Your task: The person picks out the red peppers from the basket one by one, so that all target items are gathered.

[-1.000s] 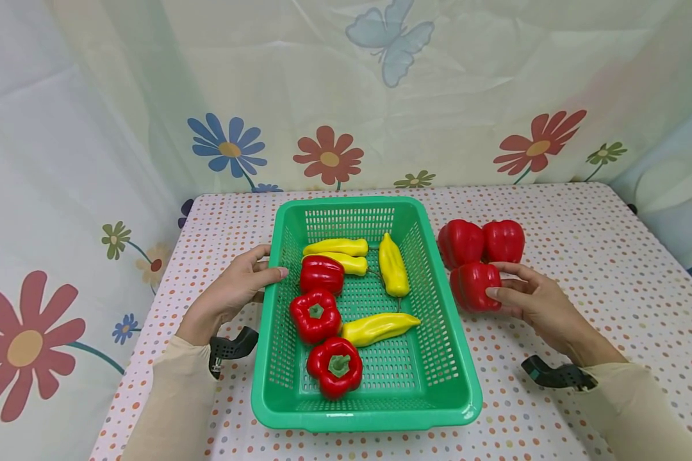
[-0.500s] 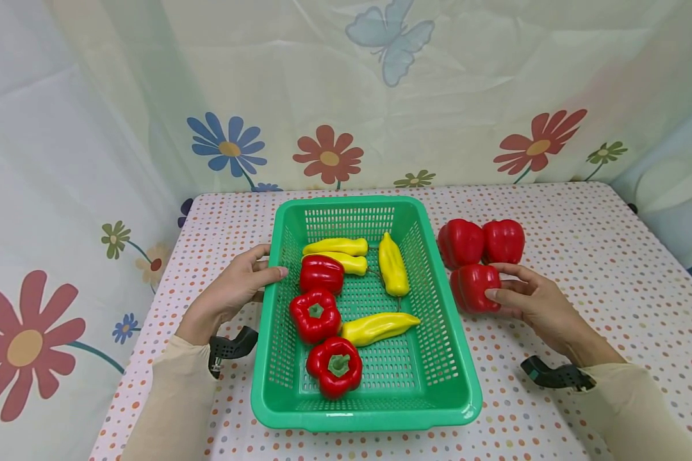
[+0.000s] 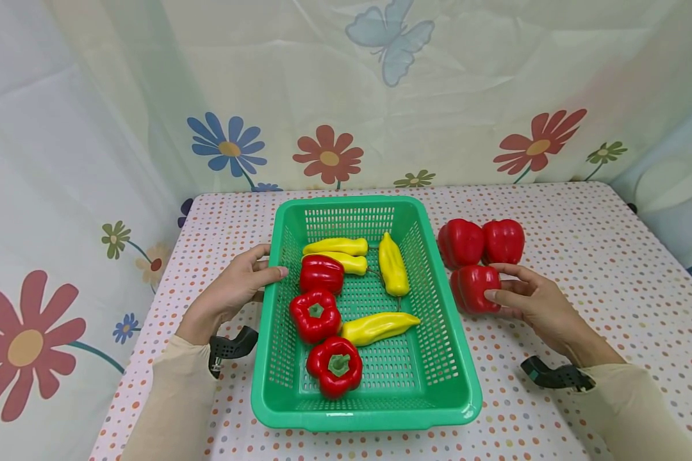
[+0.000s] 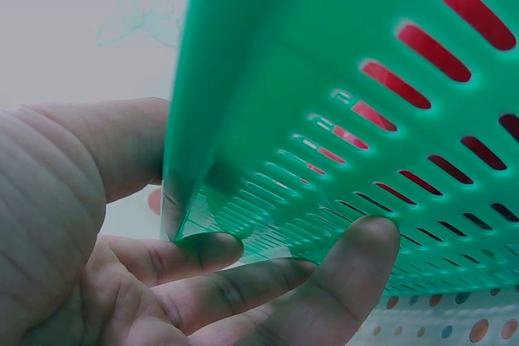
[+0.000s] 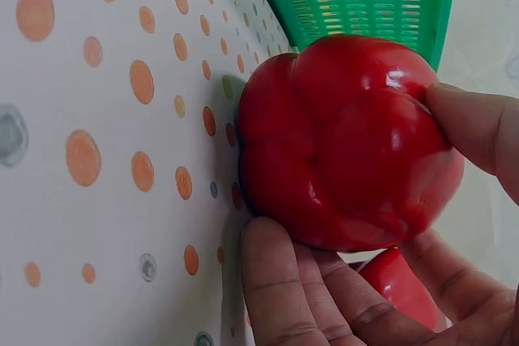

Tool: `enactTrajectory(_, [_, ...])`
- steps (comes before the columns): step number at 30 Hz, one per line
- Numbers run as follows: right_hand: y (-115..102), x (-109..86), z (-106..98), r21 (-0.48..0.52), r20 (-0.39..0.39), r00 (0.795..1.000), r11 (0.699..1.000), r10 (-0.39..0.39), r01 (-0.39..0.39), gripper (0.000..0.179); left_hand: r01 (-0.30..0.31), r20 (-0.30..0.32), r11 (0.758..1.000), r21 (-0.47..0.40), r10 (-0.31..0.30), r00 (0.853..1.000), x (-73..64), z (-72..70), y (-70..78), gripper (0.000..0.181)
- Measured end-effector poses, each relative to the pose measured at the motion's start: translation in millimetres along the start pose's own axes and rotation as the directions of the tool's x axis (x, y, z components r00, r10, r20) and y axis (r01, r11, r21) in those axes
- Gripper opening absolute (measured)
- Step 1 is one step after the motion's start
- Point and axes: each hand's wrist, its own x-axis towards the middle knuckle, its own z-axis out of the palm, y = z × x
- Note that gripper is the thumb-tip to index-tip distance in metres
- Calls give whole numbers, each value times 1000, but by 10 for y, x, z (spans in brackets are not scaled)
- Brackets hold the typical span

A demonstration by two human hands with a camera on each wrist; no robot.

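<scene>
A green plastic basket (image 3: 380,419) with slotted walls stands mid-table. My left hand (image 3: 233,285) grips its left rim, thumb over the top and fingers against the outer wall (image 4: 324,200). To the right of the basket, my right hand (image 3: 530,304) holds a red bell pepper (image 3: 475,288) between thumb and fingers. In the right wrist view that bell pepper (image 5: 349,143) lies on its side, close against the tabletop. Just behind it are two more red bell peppers, one nearer the basket (image 3: 461,243) and one farther right (image 3: 504,241).
Inside the basket, three red bell peppers (image 3: 316,315) line the left side. Several long yellow peppers (image 3: 380,328) lie among them. A dotted cloth (image 3: 600,256) covers the table, and a flowered curtain (image 3: 438,128) hangs behind it.
</scene>
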Motion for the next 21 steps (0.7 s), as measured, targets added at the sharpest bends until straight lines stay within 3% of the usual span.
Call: enactTrajectory(21, [-19, 3, 39, -34, -12, 1000, 999, -6, 6, 77, 0, -3, 1000, 2, 0, 1000, 2, 0, -4, 55])
